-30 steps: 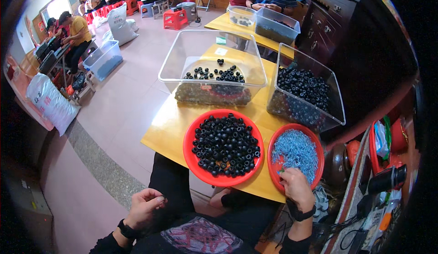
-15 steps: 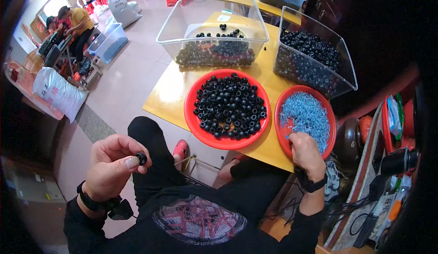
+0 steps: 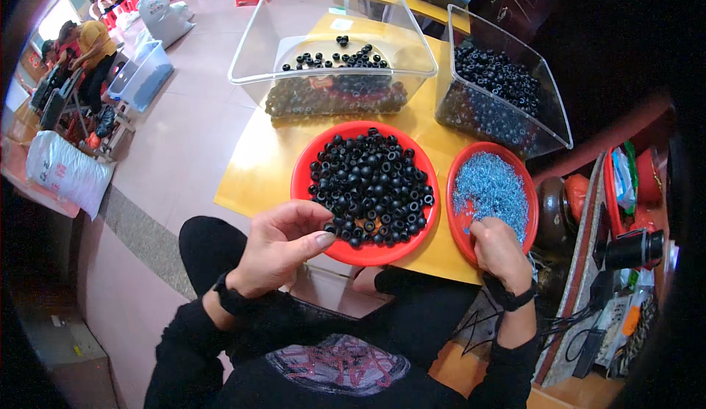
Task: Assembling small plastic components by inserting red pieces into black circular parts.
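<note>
My left hand reaches over the near left rim of a round red plate. Its thumb and forefinger close around a small black ring-shaped piece at the rim. Heaped on the plate are many shiny black hollow pieces. To the right, my right hand rests its curled fingers at the near edge of a smaller red plate. Tiny translucent pale-blue pieces cover much of that plate. Whatever those fingertips pinch is hidden behind the hand.
Behind the plates, a clear plastic bin and another bin hold more black pieces on the yellow table. A cluttered shelf runs along the right. White sacks and seated people are at the left.
My left hand has moved right and up from above my left knee to the larger plate's rim. My right hand stays at the smaller plate. The view has shifted slightly.
</note>
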Available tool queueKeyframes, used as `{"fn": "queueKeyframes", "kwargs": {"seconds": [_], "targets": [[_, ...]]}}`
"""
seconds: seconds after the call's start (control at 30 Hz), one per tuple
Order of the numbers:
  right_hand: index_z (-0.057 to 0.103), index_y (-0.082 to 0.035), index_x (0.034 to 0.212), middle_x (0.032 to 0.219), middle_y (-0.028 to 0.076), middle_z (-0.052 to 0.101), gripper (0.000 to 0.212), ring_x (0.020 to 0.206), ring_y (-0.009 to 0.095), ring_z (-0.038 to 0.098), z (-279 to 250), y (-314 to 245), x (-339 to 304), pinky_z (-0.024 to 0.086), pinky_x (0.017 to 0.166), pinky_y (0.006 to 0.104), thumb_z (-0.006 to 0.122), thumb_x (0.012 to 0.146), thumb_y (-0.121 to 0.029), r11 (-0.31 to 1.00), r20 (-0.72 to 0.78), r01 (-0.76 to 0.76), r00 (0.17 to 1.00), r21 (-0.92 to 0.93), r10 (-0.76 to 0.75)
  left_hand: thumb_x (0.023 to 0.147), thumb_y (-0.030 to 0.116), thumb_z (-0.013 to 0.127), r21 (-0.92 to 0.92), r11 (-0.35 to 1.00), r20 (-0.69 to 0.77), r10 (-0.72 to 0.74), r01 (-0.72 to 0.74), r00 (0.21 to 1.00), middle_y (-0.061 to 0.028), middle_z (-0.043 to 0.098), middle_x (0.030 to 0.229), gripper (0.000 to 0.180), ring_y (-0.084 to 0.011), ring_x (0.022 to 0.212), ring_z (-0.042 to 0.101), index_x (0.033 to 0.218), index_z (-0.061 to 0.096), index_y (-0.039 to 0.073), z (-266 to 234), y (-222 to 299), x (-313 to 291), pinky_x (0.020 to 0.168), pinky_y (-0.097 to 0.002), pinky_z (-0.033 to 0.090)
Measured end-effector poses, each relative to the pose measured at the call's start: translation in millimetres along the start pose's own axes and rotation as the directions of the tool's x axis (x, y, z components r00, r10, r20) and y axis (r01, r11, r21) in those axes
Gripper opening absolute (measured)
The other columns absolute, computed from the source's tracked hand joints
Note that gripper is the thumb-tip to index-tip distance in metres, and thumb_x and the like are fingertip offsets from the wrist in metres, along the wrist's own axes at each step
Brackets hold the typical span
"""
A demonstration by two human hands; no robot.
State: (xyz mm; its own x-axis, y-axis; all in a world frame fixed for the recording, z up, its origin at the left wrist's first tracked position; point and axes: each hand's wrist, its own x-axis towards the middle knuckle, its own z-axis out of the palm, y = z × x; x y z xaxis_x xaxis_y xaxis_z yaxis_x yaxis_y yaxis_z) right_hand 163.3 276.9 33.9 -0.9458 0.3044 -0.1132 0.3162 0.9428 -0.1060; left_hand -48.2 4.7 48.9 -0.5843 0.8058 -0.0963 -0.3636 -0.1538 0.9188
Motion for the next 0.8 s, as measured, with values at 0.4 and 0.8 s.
{"fn": "queueKeyframes", "kwargs": {"seconds": [0.4, 0.8], "targets": [[0.061, 0.001, 0.085, 0.081, 0.012, 0.059, 0.017, 0.068, 0.019, 0.057, -8, -139, 60, 0.046, 0.059, 0.0262, 0.063, 0.07, 0.009, 0.591, -0.468, 0.337, 0.88, 0.733, 0.078, 0.077, -0.009, 0.062, -0.243, 0.962, 0.228, 0.179, -0.122, 0.957, -0.01, 0.054, 0.102, 0.024, -0.0134, 0.087, 0.057, 0.1, 0.058, -0.004, -33, -40, 44, 0.075, -0.0255, 0.049], [0.059, 0.004, 0.092, 0.084, 0.015, 0.059, 0.021, 0.071, 0.021, 0.059, 7, -154, 91, 0.048, 0.063, 0.027, 0.061, 0.072, 0.013, 0.488, -0.536, 0.426, 0.838, 0.762, 0.104, 0.084, -0.002, 0.059, -0.423, 0.898, 0.159, -0.056, 0.12, 0.986, -0.0123, 0.062, 0.094, 0.027, -0.0171, 0.083, 0.064, 0.11, 0.053, -0.005, -31, -46, 41, 0.072, -0.027, 0.053]]}}
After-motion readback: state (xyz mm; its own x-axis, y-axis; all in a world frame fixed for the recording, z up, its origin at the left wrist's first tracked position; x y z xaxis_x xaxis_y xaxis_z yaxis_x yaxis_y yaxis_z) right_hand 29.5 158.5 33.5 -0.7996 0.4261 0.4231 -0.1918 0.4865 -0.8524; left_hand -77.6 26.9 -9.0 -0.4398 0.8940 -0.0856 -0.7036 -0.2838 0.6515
